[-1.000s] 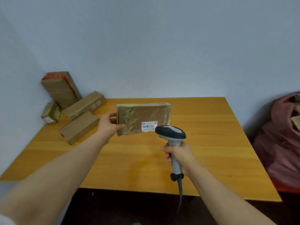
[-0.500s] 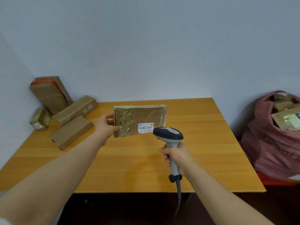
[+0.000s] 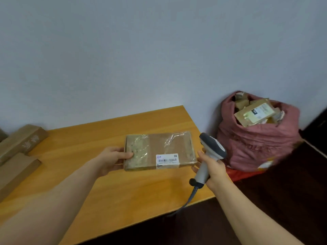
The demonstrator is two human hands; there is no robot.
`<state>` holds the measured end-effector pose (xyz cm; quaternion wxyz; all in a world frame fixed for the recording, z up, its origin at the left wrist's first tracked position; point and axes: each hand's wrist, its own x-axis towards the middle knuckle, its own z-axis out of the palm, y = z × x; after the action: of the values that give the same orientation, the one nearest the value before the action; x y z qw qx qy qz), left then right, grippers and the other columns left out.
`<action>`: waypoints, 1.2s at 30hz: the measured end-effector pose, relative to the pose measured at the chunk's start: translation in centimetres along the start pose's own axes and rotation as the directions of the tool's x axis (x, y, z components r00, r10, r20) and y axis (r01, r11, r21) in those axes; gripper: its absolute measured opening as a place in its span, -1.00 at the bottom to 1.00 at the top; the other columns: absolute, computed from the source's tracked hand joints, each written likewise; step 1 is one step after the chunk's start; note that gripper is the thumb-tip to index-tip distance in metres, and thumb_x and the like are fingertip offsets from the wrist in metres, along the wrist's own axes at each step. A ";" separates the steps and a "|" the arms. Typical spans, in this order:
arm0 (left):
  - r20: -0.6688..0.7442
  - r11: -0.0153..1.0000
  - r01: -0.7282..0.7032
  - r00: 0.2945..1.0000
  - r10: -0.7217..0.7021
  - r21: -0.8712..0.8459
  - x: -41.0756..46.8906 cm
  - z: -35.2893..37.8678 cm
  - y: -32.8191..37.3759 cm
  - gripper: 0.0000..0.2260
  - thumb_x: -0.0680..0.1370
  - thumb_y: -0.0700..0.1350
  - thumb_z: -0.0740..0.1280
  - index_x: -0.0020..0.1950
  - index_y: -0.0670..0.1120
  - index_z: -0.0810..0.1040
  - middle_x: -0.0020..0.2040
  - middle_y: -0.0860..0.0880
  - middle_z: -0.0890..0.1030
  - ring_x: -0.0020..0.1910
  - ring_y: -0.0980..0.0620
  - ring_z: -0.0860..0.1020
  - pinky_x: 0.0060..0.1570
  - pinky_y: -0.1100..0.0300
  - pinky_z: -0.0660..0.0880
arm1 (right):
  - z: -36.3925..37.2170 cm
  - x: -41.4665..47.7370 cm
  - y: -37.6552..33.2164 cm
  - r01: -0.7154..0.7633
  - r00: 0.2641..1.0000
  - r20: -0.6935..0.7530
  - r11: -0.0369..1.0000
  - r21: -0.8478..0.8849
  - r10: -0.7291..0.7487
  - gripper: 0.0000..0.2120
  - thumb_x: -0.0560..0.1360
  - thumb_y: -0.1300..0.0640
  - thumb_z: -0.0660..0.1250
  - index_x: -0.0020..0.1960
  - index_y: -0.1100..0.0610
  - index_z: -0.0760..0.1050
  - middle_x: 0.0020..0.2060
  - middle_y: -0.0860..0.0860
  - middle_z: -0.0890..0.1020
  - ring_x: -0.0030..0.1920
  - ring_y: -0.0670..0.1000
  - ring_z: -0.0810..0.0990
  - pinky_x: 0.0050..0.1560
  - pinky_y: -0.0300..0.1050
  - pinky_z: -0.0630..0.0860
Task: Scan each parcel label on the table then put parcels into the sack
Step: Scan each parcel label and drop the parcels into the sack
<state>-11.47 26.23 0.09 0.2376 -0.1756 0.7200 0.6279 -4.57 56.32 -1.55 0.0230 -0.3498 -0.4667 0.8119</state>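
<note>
The left hand [image 3: 113, 159] pinched one end of the parcel [image 3: 160, 150]; the right hand [image 3: 211, 169] gripped the scanner [image 3: 210, 152]. Carried toward the overfull sack [image 3: 256, 144], the parcel risked slipping.

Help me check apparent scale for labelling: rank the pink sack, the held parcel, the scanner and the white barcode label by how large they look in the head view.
1. pink sack
2. held parcel
3. scanner, nearer the camera, so its rank is less sure
4. white barcode label

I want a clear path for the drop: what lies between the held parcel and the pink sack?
In the head view, only the scanner in the right hand lies between the parcel, held by the left hand, and the sack.
</note>
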 end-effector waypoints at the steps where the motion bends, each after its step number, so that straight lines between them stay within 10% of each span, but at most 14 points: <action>1: 0.029 1.000 0.003 1.000 -0.003 0.010 0.4 2.0 0.6 -0.72 0.43 -0.26 0.45 0.13 -0.20 0.58 0.00 -0.12 0.66 -0.07 -0.05 0.62 -0.09 0.08 0.56 | -1.5 0.5 -1.0 -0.002 1.000 -0.003 1.000 0.012 0.002 -0.71 0.41 0.27 0.50 0.10 0.21 0.53 -0.11 0.13 0.64 -0.16 0.10 0.64 -0.16 0.04 0.64; 15: 0.251 1.000 0.017 0.968 -0.022 0.020 6.9 42.0 9.1 -0.76 0.51 -0.19 0.37 0.16 -0.19 0.53 -0.05 -0.11 0.65 -0.13 0.00 0.61 -0.30 0.16 0.58 | -28.3 10.7 -20.2 0.131 0.962 -0.256 0.981 0.143 -0.091 -0.83 0.38 0.38 0.47 -0.13 0.24 0.51 -0.30 0.16 0.62 -0.36 0.09 0.60 -0.51 -0.16 0.56; 29: -0.042 0.944 -0.323 0.946 0.321 -0.063 22.0 57.6 27.7 -0.92 0.52 -0.18 0.31 -0.18 -0.10 0.49 -0.22 -0.05 0.50 -0.26 0.07 0.52 -0.34 0.15 0.57 | -35.0 30.9 -32.7 0.125 0.936 -0.343 0.983 0.133 -0.073 -0.92 0.43 0.40 0.40 -0.11 0.28 0.54 -0.39 0.13 0.62 -0.43 0.02 0.58 -0.40 -0.13 0.55; 33: 0.038 0.954 -0.299 0.953 0.301 -0.036 28.5 62.7 31.8 -0.85 0.50 -0.18 0.30 0.06 -0.07 0.53 -0.16 -0.01 0.50 -0.23 0.10 0.52 -0.36 0.21 0.58 | -35.0 38.9 -36.7 0.071 0.913 -0.408 0.989 0.128 -0.012 -0.85 0.40 0.38 0.43 -0.03 0.31 0.58 -0.23 0.17 0.64 -0.24 0.11 0.62 0.02 0.08 0.60; 36: 0.073 0.961 -0.277 0.959 0.275 0.020 32.9 65.7 33.7 -0.59 0.46 -0.16 0.36 0.31 -0.04 0.49 0.10 -0.04 0.55 -0.03 0.01 0.57 -0.12 0.08 0.60 | -34.7 43.3 -38.5 -0.022 0.916 -0.392 0.986 0.166 0.086 -0.74 0.37 0.30 0.48 0.05 0.26 0.60 -0.09 0.22 0.67 -0.10 0.21 0.66 -0.07 0.12 0.60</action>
<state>-49.23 97.64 2.76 0.1753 -0.0477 0.7380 0.6499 -27.90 119.54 -6.51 0.1226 -0.5175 -0.3766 0.7585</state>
